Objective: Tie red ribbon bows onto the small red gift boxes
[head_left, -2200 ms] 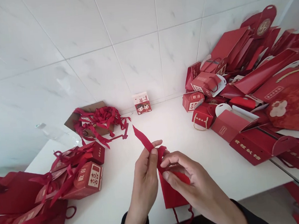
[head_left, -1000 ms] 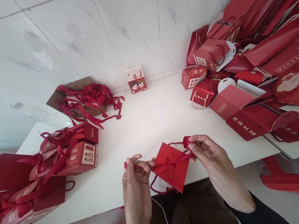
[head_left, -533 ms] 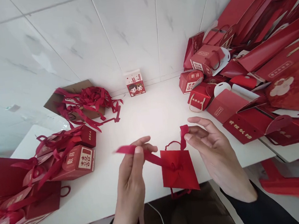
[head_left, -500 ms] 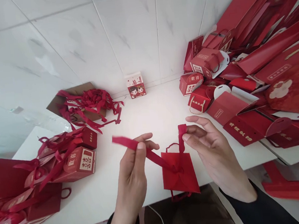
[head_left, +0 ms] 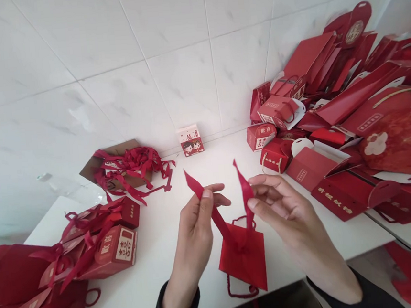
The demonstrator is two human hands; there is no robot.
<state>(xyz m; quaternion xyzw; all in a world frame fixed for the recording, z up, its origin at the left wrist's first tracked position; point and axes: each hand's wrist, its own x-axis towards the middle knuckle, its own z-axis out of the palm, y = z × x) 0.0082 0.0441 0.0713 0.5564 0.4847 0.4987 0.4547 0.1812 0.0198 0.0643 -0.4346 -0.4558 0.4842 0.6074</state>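
Note:
A small red gift box (head_left: pixel 242 261) with cord handles stands near the table's front edge, between my hands. From the middle of its top rise the two ends of a red ribbon (head_left: pixel 222 227). My left hand (head_left: pixel 196 226) pinches one end between thumb and fingers, its tip poking up past them. On the other side my right hand (head_left: pixel 288 218) has thumb and forefinger on the second end, which stands nearly upright; its other fingers are loosely curled. Where the ribbon meets the box top, the detail is too small to make out.
At the left are several red boxes (head_left: pixel 109 251) with ribbons on them. Behind them a cardboard box (head_left: pixel 91 169) overflows with loose red ribbons (head_left: pixel 134 162). A small printed box (head_left: pixel 191 141) stands by the tiled wall. Red boxes and bags (head_left: pixel 335 162) are heaped at the right.
The gift box has turned a little on the table. Both ribbon ends now point more upright and my hands are closer together. The camera view has tilted upward.

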